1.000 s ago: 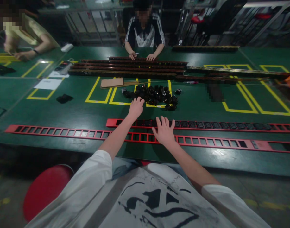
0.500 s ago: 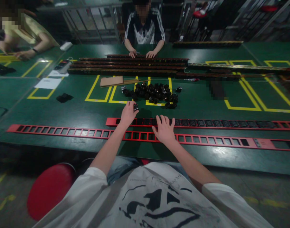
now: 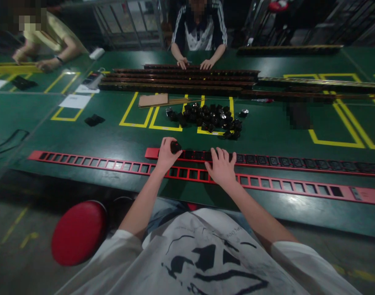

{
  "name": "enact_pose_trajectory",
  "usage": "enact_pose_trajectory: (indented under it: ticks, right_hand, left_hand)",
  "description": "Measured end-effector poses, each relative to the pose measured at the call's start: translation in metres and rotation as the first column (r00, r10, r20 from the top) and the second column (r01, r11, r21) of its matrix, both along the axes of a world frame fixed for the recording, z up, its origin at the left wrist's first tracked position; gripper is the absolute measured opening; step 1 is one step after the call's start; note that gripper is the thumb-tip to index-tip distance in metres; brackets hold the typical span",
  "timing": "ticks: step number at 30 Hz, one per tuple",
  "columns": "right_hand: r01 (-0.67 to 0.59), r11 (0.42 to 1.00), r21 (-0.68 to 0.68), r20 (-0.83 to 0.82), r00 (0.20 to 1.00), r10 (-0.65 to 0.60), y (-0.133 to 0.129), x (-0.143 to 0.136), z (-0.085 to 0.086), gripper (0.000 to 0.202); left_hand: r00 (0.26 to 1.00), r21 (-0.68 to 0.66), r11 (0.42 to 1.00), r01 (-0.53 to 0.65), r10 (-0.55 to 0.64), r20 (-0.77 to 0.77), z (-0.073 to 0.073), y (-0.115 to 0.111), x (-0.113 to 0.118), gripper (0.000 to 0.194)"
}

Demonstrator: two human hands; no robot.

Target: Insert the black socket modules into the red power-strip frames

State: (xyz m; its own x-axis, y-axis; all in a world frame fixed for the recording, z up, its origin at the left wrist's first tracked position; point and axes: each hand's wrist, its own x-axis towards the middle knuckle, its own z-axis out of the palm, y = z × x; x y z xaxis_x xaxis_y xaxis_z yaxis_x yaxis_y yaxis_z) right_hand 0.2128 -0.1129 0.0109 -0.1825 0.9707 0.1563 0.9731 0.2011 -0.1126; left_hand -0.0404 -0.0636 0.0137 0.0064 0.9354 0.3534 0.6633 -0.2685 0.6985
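A black part (image 3: 175,147) is near the farther red strip (image 3: 151,153).

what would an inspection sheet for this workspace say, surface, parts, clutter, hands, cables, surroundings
Surface: green table, marked with yellow tape
Parts: far red frame, many openings filled with black inserts; near red frame below it; loose pile of black pieces beyond both
Clutter: cardboard, paper sheets, dark long strips
Left hand: pinches a black piece
Right hand: fingers spread over the far red frame
Cables: black loop at far left; cord or strap, cannot tell
Surroundings: red stool; person opposite, another at upper left
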Motion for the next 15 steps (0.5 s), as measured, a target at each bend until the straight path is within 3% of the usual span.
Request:
enact_pose_trajectory:
  ticks: [6, 15]
  right_hand:
    - [-0.007, 1.0, 0.009, -0.008, 1.0, 0.007, 0.0, 0.0, -0.001, 0.061]
    - [-0.015, 1.0, -0.002, 0.014, 1.0, 0.015, 0.001, 0.001, -0.001, 0.063]
  left_hand:
    - [0.999, -0.011, 0.998, -0.054, 0.054, 0.007, -0.003, -0.009, -0.005, 0.054]
    - [0.998, -0.04, 0.998, -0.052, 0.053, 0.016, 0.009, -0.019, -0.002, 0.026]
